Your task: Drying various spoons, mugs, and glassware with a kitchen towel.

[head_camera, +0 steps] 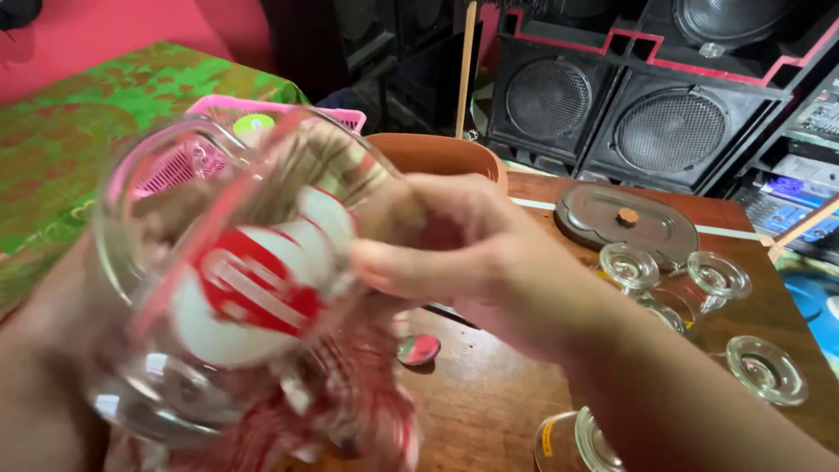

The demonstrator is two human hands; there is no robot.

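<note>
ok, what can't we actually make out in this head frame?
- Glass mug: motion-blurred, so its contents are unclear.
- Left hand: mostly behind the mug and cut by the frame edge; grip unclear.
- Right hand: fingertips lost in the blur.
- Pink basket: largely hidden by the mug.
- Upturned glass: cut by the bottom edge.

Both forearms are bare, no sleeves, rings or watch showing.

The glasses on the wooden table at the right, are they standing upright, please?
No, the glasses on the wooden table stand upside down, their round feet facing up.
</note>
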